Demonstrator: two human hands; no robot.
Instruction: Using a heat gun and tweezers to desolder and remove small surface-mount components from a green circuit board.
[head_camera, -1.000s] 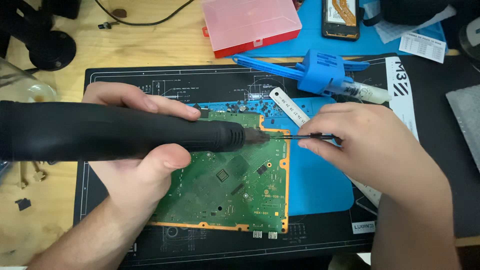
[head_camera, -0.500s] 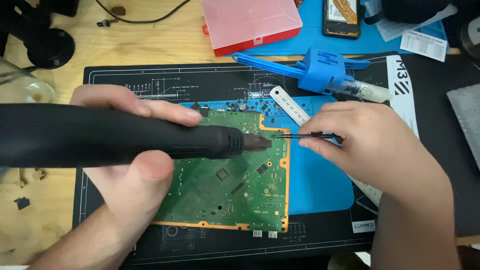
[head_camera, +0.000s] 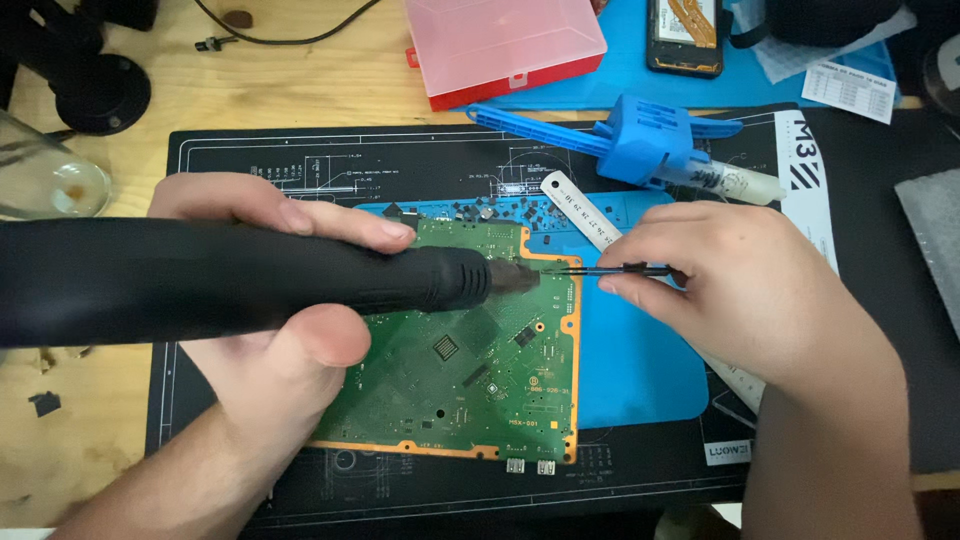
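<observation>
1. Holding a thick black hot-air tool (head_camera: 230, 280), the left hand (head_camera: 270, 340) is wrapped round its barrel, with the thumb underneath and the fingers over the top.
2. Its nozzle points at the upper right part of a green circuit board (head_camera: 460, 370), close to the orange edge.
3. The board lies flat on a blue mat (head_camera: 640, 370), which sits on a larger black work mat (head_camera: 300, 160) on the wooden bench (head_camera: 260, 80).
4. The right hand (head_camera: 740, 290) pinches thin black tweezers (head_camera: 610, 270) between thumb and forefinger; the tips reach in level, meeting the board just in front of the nozzle.
5. Judging from this, the step in hand is heating a small part on the board while the tweezers stand ready at it. Whether the tips already grip a part cannot be told.
6. The next move seems to call for a steady nozzle and a light touch of the tweezers, so neighbouring parts are not nudged.
7. Nearby lie a steel ruler (head_camera: 575, 205), a blue plastic tool (head_camera: 640, 135) and a pink box (head_camera: 505, 45).
</observation>
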